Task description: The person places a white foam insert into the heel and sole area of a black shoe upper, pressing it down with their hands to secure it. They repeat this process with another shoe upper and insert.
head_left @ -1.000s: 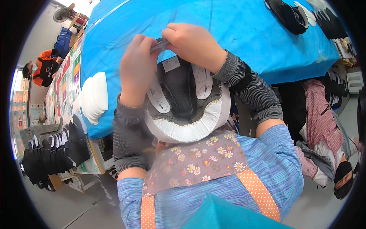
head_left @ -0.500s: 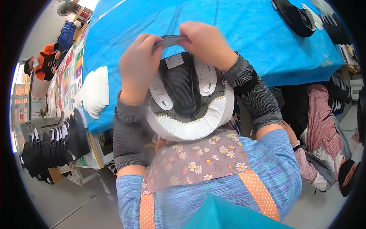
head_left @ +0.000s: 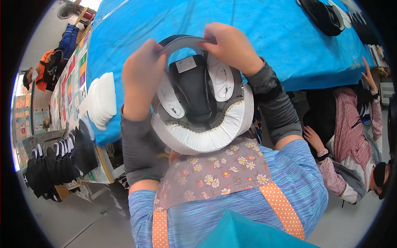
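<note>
A shoe upper [head_left: 198, 136] is spread between my two hands, its inner side facing me. Pale lining with a white stitched band curves along its near end. Down its middle runs a black mesh tongue [head_left: 191, 91] bearing a white label, flanked by white pads with dark outlines. My left hand [head_left: 142, 74] is closed on the left of the grey and black far band, slightly blurred. On that band's right end, my right hand [head_left: 229, 45] pinches with thumb and fingers. The band arches between them over a gap showing blue cloth.
Blue cloth [head_left: 285, 45] covers the table. White flat pieces [head_left: 102, 101] are stacked at its left edge, near a rack of black uppers [head_left: 58, 165]. A black shoe [head_left: 322, 18] lies far right. A co-worker [head_left: 355, 124] is at right; another person [head_left: 45, 70] is far left.
My left hand has moved left and nearer me, and my right hand slightly right, widening the far band. The right co-worker's arm now reaches onto the table edge.
</note>
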{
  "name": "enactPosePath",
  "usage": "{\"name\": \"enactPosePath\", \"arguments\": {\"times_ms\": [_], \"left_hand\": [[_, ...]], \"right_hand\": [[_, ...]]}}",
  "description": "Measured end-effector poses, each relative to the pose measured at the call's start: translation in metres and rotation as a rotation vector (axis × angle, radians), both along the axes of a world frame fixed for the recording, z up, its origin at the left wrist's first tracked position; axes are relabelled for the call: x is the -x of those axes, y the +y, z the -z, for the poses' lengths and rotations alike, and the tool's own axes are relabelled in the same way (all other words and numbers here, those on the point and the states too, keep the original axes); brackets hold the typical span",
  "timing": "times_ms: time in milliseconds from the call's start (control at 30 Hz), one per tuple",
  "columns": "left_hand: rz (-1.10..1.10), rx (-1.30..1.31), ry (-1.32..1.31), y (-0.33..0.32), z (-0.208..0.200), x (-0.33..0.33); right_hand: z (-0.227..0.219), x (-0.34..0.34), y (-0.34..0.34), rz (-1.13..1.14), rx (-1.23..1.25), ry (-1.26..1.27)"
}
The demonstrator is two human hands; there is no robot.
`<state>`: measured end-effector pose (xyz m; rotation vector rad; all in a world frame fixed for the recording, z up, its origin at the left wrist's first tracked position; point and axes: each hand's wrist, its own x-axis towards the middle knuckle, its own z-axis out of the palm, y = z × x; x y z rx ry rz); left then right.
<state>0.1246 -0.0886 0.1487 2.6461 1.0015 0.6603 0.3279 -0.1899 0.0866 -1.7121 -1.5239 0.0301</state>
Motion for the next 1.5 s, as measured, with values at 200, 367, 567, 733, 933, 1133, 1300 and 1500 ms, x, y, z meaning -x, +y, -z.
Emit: {"name": "enactPosePath", "arguments": {"times_ms": [200,367,567,733,933,1133,1300,1500], "left_hand": [[-0.067,0.010,0.032,-0.006,-0.001,0.008],[-0.011,0.101,-0.044,-0.002,0.002,0.014],[-0.034,0.081,-0.072,-0.005,0.006,0.017],[-0.047,0.114,-0.066,-0.005,0.007,0.023],[-0.105,0.042,-0.039,-0.011,0.006,0.025],[-0.143,-0.026,-0.020,-0.015,0.006,0.037],[-0.101,-0.100,0.023,-0.002,0.014,0.044],[-0.108,-0.038,-0.026,-0.006,0.015,0.046]], "right_hand": [[0.000,0.012,-0.003,0.036,-0.092,0.020],[0.006,0.009,-0.012,0.050,-0.088,0.050],[0.005,0.019,-0.018,0.107,-0.062,0.037],[0.008,0.018,-0.023,0.086,-0.080,0.104],[0.004,0.020,-0.030,0.131,-0.066,0.084],[0.002,0.023,-0.033,0.145,-0.056,0.091],[-0.006,0.030,-0.035,0.136,-0.092,0.051],[-0.013,0.034,-0.037,0.141,-0.111,-0.012]]}}
